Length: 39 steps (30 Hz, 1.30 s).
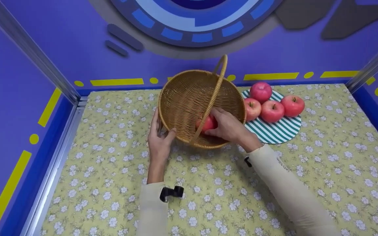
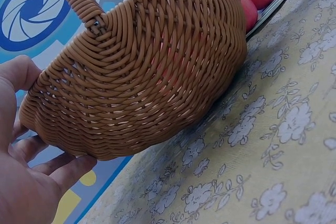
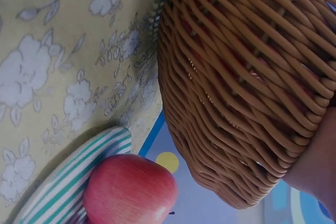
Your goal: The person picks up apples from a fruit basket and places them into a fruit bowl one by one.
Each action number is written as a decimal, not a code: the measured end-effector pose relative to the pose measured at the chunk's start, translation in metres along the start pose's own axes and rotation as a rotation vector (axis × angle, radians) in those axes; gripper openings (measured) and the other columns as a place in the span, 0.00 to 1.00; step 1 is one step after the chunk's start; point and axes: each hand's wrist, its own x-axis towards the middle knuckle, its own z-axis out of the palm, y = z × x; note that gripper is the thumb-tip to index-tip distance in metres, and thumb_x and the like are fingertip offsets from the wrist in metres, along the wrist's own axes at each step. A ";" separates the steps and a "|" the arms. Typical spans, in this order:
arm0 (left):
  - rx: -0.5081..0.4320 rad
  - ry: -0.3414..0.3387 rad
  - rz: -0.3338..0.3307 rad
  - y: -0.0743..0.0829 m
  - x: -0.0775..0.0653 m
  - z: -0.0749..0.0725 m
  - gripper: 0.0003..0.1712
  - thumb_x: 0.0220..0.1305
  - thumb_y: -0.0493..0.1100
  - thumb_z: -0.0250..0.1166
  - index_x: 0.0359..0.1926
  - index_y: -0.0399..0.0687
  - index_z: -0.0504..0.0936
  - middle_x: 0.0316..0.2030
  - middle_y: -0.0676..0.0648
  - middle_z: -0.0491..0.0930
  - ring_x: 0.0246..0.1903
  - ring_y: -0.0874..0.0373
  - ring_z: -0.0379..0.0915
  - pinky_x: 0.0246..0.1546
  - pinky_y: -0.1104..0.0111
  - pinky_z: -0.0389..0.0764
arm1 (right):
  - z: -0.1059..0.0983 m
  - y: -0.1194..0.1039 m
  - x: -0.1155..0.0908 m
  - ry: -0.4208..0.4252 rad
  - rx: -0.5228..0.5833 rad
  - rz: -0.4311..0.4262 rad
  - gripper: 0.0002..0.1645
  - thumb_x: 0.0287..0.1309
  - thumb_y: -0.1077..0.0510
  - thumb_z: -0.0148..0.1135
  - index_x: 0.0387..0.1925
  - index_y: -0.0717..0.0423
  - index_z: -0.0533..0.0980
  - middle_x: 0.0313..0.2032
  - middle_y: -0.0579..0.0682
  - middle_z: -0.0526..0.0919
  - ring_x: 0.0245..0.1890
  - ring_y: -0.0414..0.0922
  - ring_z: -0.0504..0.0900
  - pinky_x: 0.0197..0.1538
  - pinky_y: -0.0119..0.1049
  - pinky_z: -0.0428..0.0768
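Observation:
A brown wicker basket with an arched handle stands tilted on the table, its opening toward me. My left hand grips its left side, with the thumb at the rim and the fingers spread along the outer wall; the left wrist view shows these fingers under the woven side. Reaching over the right rim, my right hand holds a red apple low inside the basket, beside the handle. In the right wrist view the basket wall hides most of that hand.
Right of the basket lies a round green-and-white striped plate bearing several red apples. A flowered yellow cloth covers the table. Blue patterned panels stand behind and at both sides.

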 end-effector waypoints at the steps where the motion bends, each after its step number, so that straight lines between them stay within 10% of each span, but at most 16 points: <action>1: -0.001 0.000 -0.001 0.000 0.000 0.000 0.53 0.65 0.32 0.68 0.85 0.61 0.56 0.80 0.46 0.60 0.74 0.42 0.63 0.65 0.59 0.81 | 0.000 0.000 -0.001 -0.001 0.000 0.002 0.44 0.56 0.53 0.83 0.69 0.63 0.72 0.62 0.66 0.78 0.59 0.61 0.80 0.64 0.55 0.81; 39: 0.025 0.018 -0.032 -0.001 0.000 -0.002 0.53 0.66 0.33 0.69 0.85 0.68 0.56 0.81 0.53 0.59 0.76 0.50 0.61 0.70 0.61 0.76 | -0.019 -0.013 -0.049 0.381 0.322 -0.079 0.48 0.52 0.56 0.86 0.72 0.58 0.73 0.65 0.52 0.80 0.63 0.46 0.79 0.63 0.52 0.82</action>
